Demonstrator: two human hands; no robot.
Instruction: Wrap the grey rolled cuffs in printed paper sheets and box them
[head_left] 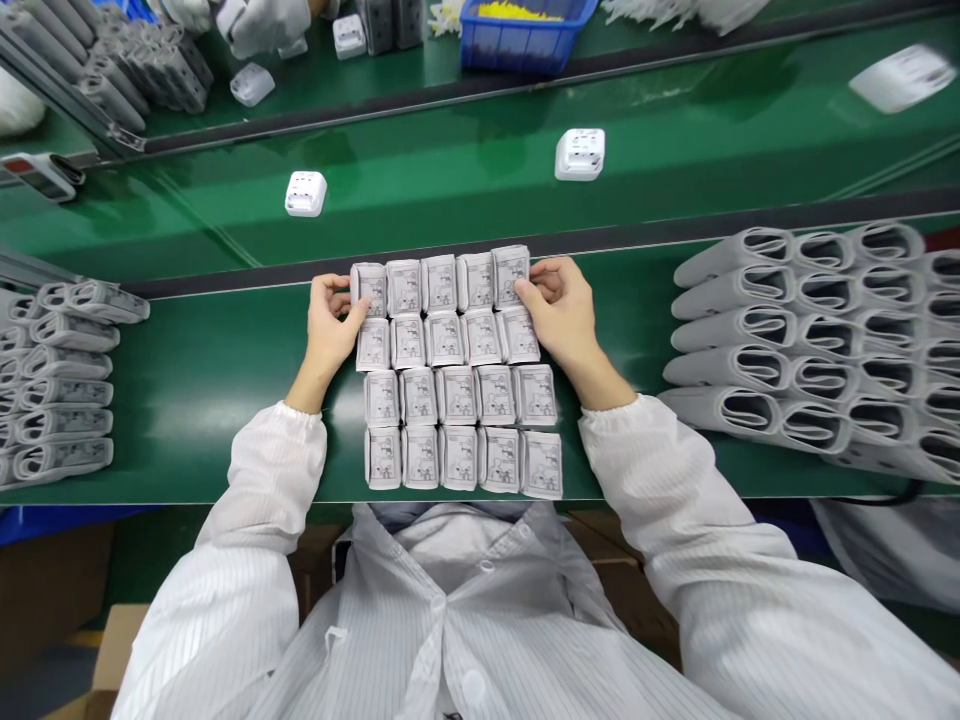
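Note:
Folded printed paper leaflets (457, 395) lie in several rows on the green bench in front of me. My left hand (334, 318) has its thumb and curled fingers closed on the left end of the farthest row of leaflets (439, 284). At the opposite end of that row, my right hand (561, 308) grips the last leaflet (510, 275) with its thumb on top and fingers at the side. The row is held between both hands. Nearer rows rest untouched, their right ends slightly staggered.
Stacked folded grey leaflets (765, 330) stand at the right, more leaflets (67, 390) at the left. Beyond a dark rail, white plug adapters (580, 155) sit on a green belt (435, 170). Across it are a blue bin (517, 40) and another person's gloved hand (259, 22).

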